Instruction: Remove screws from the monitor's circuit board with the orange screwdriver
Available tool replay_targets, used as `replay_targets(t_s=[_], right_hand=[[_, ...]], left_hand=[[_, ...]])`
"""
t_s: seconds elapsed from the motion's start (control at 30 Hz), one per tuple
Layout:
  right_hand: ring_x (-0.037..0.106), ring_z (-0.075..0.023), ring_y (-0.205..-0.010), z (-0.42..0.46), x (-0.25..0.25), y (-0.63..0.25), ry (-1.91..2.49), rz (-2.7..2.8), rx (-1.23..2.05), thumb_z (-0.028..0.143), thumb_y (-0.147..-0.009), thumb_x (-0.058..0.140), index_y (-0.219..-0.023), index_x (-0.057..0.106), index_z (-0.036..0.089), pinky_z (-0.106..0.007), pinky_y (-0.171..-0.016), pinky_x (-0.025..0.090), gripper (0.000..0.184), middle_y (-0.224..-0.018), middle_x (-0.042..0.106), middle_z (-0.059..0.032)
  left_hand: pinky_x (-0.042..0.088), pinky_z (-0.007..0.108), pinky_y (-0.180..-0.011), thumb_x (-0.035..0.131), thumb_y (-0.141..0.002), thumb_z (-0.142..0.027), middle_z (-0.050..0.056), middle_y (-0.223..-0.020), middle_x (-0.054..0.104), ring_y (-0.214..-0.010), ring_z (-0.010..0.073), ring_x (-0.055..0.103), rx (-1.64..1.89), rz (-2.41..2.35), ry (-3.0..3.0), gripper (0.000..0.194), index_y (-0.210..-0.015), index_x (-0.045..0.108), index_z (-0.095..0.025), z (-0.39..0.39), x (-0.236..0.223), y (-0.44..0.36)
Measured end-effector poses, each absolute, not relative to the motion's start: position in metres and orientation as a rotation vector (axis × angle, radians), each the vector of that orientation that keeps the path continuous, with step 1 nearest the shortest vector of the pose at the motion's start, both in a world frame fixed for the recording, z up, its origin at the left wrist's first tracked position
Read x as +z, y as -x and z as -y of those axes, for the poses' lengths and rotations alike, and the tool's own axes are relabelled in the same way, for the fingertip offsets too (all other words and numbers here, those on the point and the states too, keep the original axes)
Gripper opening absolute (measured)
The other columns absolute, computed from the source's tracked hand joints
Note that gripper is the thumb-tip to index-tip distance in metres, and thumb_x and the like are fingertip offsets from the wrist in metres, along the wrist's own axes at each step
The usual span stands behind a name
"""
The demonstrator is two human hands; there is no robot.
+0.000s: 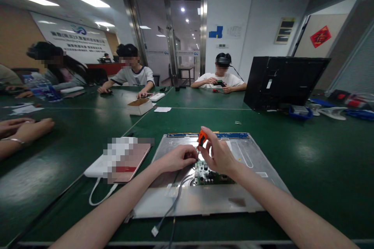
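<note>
A flat metal display panel (pixel 251 159) lies on the green table before me, with a green circuit board (pixel 208 175) on its middle. My right hand (pixel 219 153) is closed on an orange and black screwdriver (pixel 202 137), held upright with its shaft pointing down at the board's upper left corner. Beside that shaft, my left hand (pixel 182 156) has its fingers pinched together low over the board's edge; what they hold, if anything, is hidden. Grey cables (pixel 178 194) run from the board over the panel's near edge, ending in a white connector (pixel 154 231).
Left of the panel lie a pinkish phone (pixel 137 163) and a white device (pixel 97 165) with a white cable. A black monitor (pixel 284 81) stands at the back right near a blue tray (pixel 300 113). A white box (pixel 139 107) sits farther back. Several co-workers sit around the table; another person's hands (pixel 32 128) rest at left.
</note>
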State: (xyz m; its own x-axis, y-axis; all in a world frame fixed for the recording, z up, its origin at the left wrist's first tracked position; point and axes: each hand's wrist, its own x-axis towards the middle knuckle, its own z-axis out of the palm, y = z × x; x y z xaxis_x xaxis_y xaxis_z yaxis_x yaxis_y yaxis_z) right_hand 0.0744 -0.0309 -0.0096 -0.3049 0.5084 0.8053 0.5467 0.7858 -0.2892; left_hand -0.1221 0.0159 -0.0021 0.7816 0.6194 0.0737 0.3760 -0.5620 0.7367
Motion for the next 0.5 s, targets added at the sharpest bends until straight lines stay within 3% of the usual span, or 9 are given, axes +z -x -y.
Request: replay_targets(t_s=[0.5], right_hand=[[0.052, -0.0116, -0.045, 0.0274, -0.014, -0.074, 0.778, 1.935, -0.14, 0.022, -0.096, 0.051, -0.15, 0.024, 0.019, -0.022, -0.045, 0.038, 0.06, -0.063, 0.056, 0.007]], left_hand=[[0.043, 0.026, -0.067, 0.058, -0.081, -0.017, 0.0, -0.078, 0.062, -0.07, 0.0153, 0.054, 0.409, -0.747, -2.238, 0.011, -0.089, 0.065, -0.016, -0.0178, -0.0042, 0.123]])
